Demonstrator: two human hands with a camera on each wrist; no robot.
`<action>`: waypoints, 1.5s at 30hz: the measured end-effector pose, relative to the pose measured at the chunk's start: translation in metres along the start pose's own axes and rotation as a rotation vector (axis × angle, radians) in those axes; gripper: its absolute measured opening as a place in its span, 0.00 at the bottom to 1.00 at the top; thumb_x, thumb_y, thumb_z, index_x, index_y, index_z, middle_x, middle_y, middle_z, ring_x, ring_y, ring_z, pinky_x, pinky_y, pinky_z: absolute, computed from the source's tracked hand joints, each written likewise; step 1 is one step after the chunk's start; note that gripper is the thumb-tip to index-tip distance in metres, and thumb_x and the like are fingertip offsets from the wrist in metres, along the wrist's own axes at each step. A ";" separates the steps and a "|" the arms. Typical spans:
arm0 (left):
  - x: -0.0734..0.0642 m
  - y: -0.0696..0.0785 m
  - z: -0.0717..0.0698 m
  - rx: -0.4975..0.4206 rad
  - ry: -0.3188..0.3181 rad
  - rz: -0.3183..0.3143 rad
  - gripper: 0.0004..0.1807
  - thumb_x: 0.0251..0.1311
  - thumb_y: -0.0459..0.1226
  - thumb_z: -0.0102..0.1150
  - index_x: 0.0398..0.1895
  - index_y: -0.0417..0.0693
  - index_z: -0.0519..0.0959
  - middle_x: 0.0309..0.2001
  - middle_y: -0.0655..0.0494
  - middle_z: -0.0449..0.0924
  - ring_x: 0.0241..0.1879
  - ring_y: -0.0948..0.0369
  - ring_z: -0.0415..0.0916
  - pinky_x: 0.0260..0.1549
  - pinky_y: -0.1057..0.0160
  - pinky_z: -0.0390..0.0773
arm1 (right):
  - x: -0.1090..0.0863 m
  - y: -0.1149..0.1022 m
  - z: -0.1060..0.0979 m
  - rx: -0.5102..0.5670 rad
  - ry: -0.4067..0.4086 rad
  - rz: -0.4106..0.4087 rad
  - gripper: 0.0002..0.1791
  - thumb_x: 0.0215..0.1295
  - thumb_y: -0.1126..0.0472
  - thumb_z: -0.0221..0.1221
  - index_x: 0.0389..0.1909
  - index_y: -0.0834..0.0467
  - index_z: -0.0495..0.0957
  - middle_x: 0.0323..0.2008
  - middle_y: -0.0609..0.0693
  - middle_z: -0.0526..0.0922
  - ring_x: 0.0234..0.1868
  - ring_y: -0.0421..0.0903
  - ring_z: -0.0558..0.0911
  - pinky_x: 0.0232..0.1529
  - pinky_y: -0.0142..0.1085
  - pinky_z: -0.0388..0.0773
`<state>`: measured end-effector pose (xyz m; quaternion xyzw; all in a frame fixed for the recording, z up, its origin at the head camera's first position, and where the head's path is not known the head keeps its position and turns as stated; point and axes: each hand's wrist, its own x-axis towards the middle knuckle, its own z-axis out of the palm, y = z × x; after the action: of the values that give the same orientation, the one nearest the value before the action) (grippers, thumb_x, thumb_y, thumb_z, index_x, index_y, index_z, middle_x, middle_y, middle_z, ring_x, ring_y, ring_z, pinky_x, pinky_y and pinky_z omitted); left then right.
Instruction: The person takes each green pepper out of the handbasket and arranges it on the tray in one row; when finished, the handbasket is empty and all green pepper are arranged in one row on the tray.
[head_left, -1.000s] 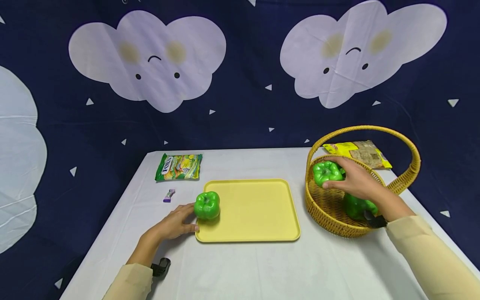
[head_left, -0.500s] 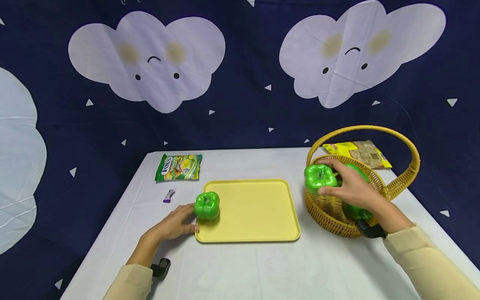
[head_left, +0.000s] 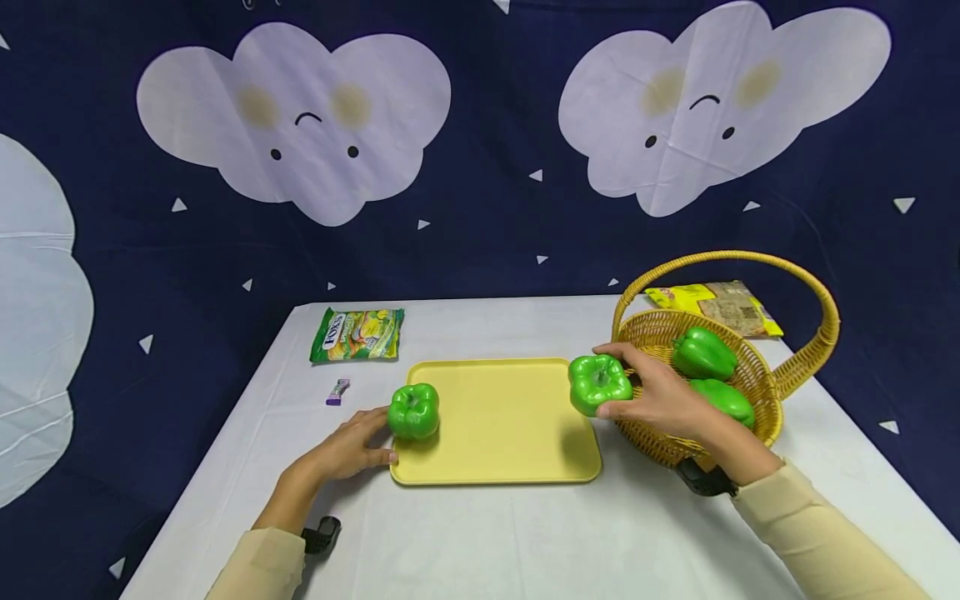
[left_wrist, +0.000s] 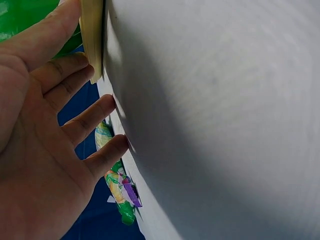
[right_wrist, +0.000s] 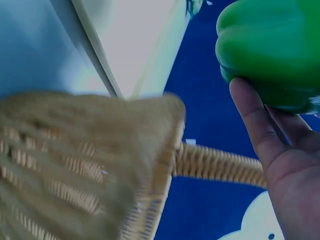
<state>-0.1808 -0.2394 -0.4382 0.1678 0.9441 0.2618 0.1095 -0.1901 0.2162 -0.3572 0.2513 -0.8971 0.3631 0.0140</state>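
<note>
My right hand (head_left: 656, 400) grips a green bell pepper (head_left: 599, 384) between thumb and fingers, over the right end of the yellow tray (head_left: 502, 425). That pepper (right_wrist: 272, 50) also fills the top right of the right wrist view. Another green bell pepper (head_left: 414, 412) stands on the tray's left end. Beside it my left hand (head_left: 348, 448) touches the tray's left edge with fingers spread, as the left wrist view shows. Two more green peppers, one at the back (head_left: 703, 352) and one nearer (head_left: 723, 402), lie in the wicker basket (head_left: 652, 329), partly behind my right hand.
A green Fox's candy bag (head_left: 358, 335) lies at the back left, with a small purple wrapped candy (head_left: 338, 392) before it. Behind the basket, whose tall handle (head_left: 731, 257) arches up, lies a yellow and brown packet (head_left: 723, 307). A dark cloth with clouds hangs behind the table.
My right hand has carried the pepper leftward out of the basket to above the tray's right end, uncovering the two peppers left inside. The left hand has stayed in place.
</note>
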 end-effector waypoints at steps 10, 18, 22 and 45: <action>0.001 0.001 0.000 0.000 -0.006 -0.016 0.41 0.53 0.47 0.65 0.68 0.42 0.62 0.70 0.41 0.60 0.69 0.40 0.55 0.65 0.35 0.55 | 0.011 -0.004 0.029 0.078 -0.060 0.019 0.48 0.43 0.47 0.72 0.66 0.55 0.62 0.53 0.56 0.76 0.48 0.51 0.78 0.46 0.41 0.78; 0.001 0.001 0.001 0.002 -0.010 -0.011 0.41 0.54 0.47 0.65 0.69 0.42 0.62 0.70 0.41 0.60 0.69 0.40 0.55 0.65 0.35 0.55 | 0.021 -0.004 0.048 0.084 -0.069 0.022 0.48 0.43 0.44 0.71 0.65 0.55 0.62 0.55 0.55 0.75 0.50 0.49 0.77 0.48 0.41 0.77; 0.001 0.000 0.001 0.001 -0.012 -0.009 0.41 0.54 0.47 0.65 0.69 0.42 0.62 0.70 0.40 0.60 0.69 0.40 0.55 0.65 0.34 0.55 | 0.026 -0.004 0.058 0.100 -0.071 0.029 0.47 0.45 0.44 0.71 0.65 0.56 0.63 0.55 0.56 0.75 0.50 0.49 0.78 0.48 0.40 0.78; 0.000 0.003 -0.001 0.001 -0.013 -0.011 0.41 0.54 0.48 0.64 0.68 0.41 0.62 0.69 0.40 0.60 0.69 0.39 0.54 0.65 0.34 0.54 | 0.052 -0.016 0.107 0.080 -0.087 0.109 0.47 0.46 0.41 0.70 0.65 0.56 0.63 0.56 0.53 0.75 0.54 0.48 0.76 0.55 0.44 0.76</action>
<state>-0.1800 -0.2378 -0.4359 0.1642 0.9444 0.2598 0.1168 -0.2108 0.1130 -0.4146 0.2180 -0.8939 0.3877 -0.0551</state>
